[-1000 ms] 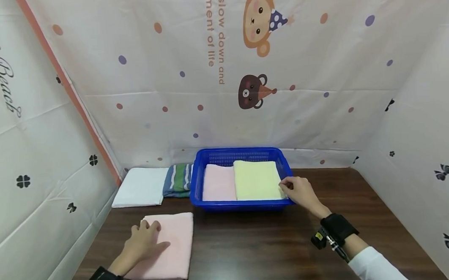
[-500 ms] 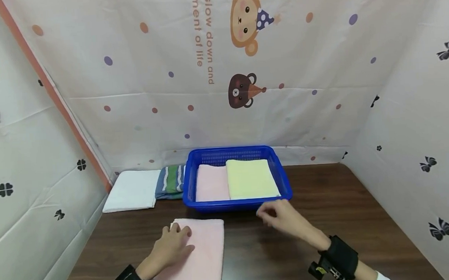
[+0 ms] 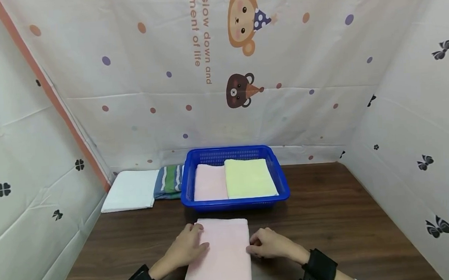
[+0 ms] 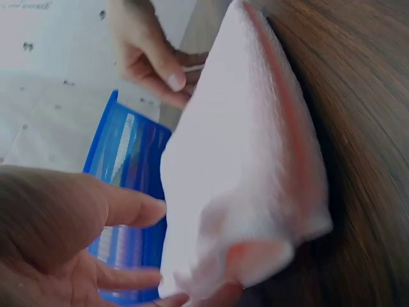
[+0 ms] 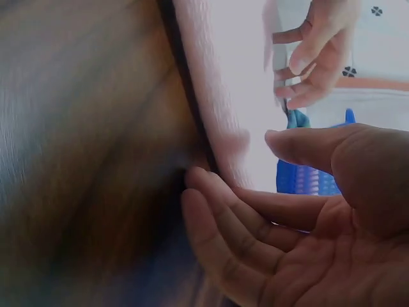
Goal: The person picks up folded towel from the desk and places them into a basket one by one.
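Observation:
A folded pink towel (image 3: 222, 254) lies near the front middle of the table, its layered fold showing in the left wrist view. My left hand (image 3: 186, 245) rests at its upper left edge, fingers spread and the thumb over the top. On the opposite side my right hand (image 3: 269, 242) is right at the towel's edge. Seen from the right wrist, the fingers (image 5: 255, 220) bend beside the towel's edge while the thumb (image 5: 313, 146) overlaps its top face, with a gap between thumb and fingers.
Behind the towel stands a blue basket (image 3: 235, 202) with a folded pink cloth (image 3: 210, 183) and a folded yellow cloth (image 3: 250, 179) side by side. Left of it lie a striped cloth (image 3: 169, 181) and a folded white towel (image 3: 130, 190). Printed curtains (image 3: 160, 75) border the table.
The pink towel has slid rightward along with my left hand. My right hand has come from the basket's right front corner down to the towel's right edge. The view has shifted slightly.

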The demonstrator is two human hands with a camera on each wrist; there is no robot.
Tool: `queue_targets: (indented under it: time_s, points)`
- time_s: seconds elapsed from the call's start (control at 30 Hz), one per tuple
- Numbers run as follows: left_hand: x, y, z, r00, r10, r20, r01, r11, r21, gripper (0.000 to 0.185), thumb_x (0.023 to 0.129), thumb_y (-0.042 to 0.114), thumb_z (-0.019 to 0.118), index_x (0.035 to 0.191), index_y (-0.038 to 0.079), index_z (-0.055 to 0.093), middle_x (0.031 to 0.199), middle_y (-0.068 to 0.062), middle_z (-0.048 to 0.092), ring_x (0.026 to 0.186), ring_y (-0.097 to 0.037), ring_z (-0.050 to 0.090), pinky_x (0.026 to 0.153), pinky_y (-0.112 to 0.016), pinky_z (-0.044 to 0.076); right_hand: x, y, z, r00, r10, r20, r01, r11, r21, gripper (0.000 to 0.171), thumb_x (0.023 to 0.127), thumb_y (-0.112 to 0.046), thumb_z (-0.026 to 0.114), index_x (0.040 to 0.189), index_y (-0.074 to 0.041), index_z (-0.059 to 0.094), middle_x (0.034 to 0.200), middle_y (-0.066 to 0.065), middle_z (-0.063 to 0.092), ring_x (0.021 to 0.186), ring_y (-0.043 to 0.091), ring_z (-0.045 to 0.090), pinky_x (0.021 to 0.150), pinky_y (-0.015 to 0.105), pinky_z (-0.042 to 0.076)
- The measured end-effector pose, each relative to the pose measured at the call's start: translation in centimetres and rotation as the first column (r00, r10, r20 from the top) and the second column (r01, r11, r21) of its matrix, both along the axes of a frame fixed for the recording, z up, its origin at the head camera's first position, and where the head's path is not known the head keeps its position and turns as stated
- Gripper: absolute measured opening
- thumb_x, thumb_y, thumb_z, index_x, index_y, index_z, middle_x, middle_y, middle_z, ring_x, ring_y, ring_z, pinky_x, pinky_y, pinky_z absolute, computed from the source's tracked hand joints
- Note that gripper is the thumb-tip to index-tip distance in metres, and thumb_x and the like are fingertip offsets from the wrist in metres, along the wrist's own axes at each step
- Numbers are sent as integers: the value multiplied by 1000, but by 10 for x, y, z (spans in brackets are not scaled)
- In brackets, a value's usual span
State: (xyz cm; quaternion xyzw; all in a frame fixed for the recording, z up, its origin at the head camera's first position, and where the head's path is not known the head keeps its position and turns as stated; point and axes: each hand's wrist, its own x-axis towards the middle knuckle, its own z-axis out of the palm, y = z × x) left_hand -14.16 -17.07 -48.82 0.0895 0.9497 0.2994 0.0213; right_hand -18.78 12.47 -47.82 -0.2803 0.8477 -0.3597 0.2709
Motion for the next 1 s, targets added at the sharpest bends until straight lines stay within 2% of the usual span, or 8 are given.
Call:
queue_targets:
  time_s: [0.1,0.2,0.3,0.43,0.53,0.7,0.83,1.0]
  points:
    - [3,-10,-1,999,17,42,-19,999,46,44,88,20,77,121,-6,60,102,-19,66,89,-31,65,71,-48,55,3,-3,-5,1000,-22,22,23,999,-28,21,98,-22,67,83,-7,70,63,-2,60,53,6,50,49,19,37]
    - [5,-17,-3,995,-62,78,51,989,138,48,91,20,73,125,-9,56,99,-15,67,88,-25,65,69,-37,54,5,-2,-9,996,-60,65,65,995,-77,16,97,-18,68,96,-3,69,73,2,65,60,11,61,52,23,49]
    - [7,-18,-5,984,-142,111,103,949,296,50,93,17,70,129,-11,49,99,-13,63,86,-21,59,68,-29,48,6,-2,-11,982,-103,158,125,982,-139,20,98,-14,67,107,3,65,83,6,68,71,19,70,61,31,60]
    - [8,-12,-3,961,-35,273,-98,883,460,52,93,12,68,134,-6,41,103,-16,57,88,-20,57,72,-30,48,7,-4,-12,944,-159,289,214,963,-167,29,98,-13,67,118,5,57,87,8,69,76,21,73,66,36,64]
    - [7,-9,-1,905,66,419,-298,801,519,60,93,11,67,141,-6,34,112,-22,57,95,-25,60,77,-37,53,8,-6,-14,918,-186,350,254,954,-160,35,98,-12,67,125,5,52,89,9,69,74,20,73,64,36,64]
    - [1,-8,-2,842,55,537,-419,695,585,67,92,11,65,143,-10,27,123,-30,54,111,-35,59,94,-50,53,7,-5,-20,886,-197,420,293,939,-178,38,99,-11,65,129,6,48,92,10,68,75,19,71,66,38,64]
    - [-2,-7,-4,817,37,575,-440,685,581,66,91,13,67,141,-12,32,129,-29,51,117,-36,54,101,-54,47,6,-4,-21,874,-202,442,313,930,-193,40,99,-12,65,129,7,46,93,11,67,76,18,68,68,38,64]
    - [0,-5,-5,823,-15,568,-400,695,597,68,92,16,67,144,-8,31,131,-26,49,114,-30,55,96,-46,48,6,-5,-21,867,-193,460,320,923,-215,40,99,-12,64,129,8,46,92,10,67,76,17,67,69,38,64]
